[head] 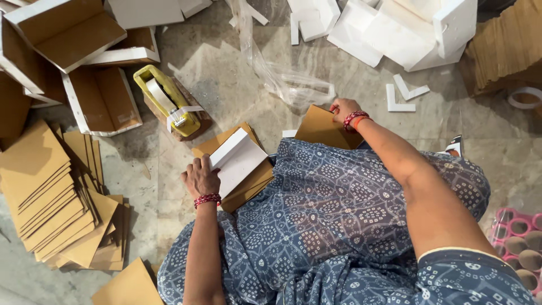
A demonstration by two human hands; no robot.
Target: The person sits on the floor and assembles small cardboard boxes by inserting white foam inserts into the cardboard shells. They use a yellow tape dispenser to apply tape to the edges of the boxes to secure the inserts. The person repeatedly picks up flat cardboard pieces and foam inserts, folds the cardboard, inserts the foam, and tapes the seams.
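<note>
My left hand (201, 178) grips the edge of a white-faced cardboard piece (238, 160) that lies on a small stack of brown cardboard sheets (251, 183) by my knee. My right hand (343, 109) reaches forward and pinches the far edge of another brown cardboard sheet (322, 127) on the floor. Both wrists wear red bead bracelets. My lap, in blue patterned cloth, fills the lower middle of the view.
A yellow tape dispenser (167, 101) lies just beyond the left hand. Open brown-lined boxes (101, 99) sit at the upper left, a fanned cardboard pile (53, 203) at the left, white foam pieces (406, 31) at the top, clear plastic film (285, 79) between, a pink tray (516, 237) at the right.
</note>
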